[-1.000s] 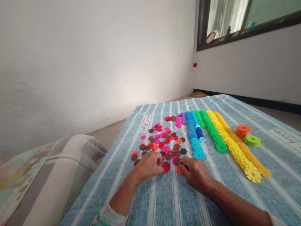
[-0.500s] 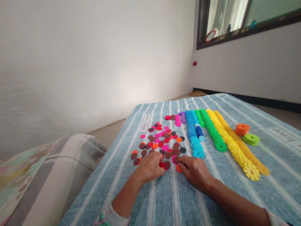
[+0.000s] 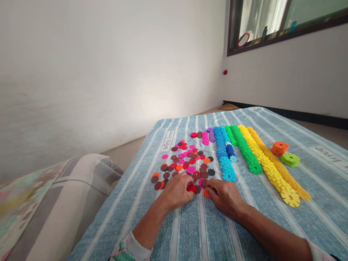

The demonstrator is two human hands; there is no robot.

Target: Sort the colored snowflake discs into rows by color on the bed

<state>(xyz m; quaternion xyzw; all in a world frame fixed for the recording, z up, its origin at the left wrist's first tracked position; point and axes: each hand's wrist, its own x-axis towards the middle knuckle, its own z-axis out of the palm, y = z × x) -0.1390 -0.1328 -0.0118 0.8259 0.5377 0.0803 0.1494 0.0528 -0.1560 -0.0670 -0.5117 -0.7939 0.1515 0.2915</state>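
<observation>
Many loose notched plastic discs in red, brown, pink, orange and black lie scattered on a striped blue cloth (image 3: 185, 232). My left hand (image 3: 176, 190) is at the near edge of the pile, its thumb and curled fingers around a red disc (image 3: 191, 188). Beside that sits a brown disc (image 3: 198, 189). My right hand (image 3: 227, 195) is closed in a pinch at the pile's right side, on a brown disc (image 3: 204, 182) that its fingertips partly cover. An orange disc (image 3: 206, 194) lies just under its thumb.
To the right run overlapping rows of discs: blue (image 3: 221, 145), green (image 3: 246, 150), yellow (image 3: 268, 165) and amber (image 3: 280, 163). Short pink (image 3: 205, 138) and purple (image 3: 211, 135) rows lie at the back. Orange (image 3: 280, 148) and lime (image 3: 290, 160) stacks stand far right.
My left hand has shifted slightly right, along with the red and brown discs by its fingertips. My right hand stays almost in place.
</observation>
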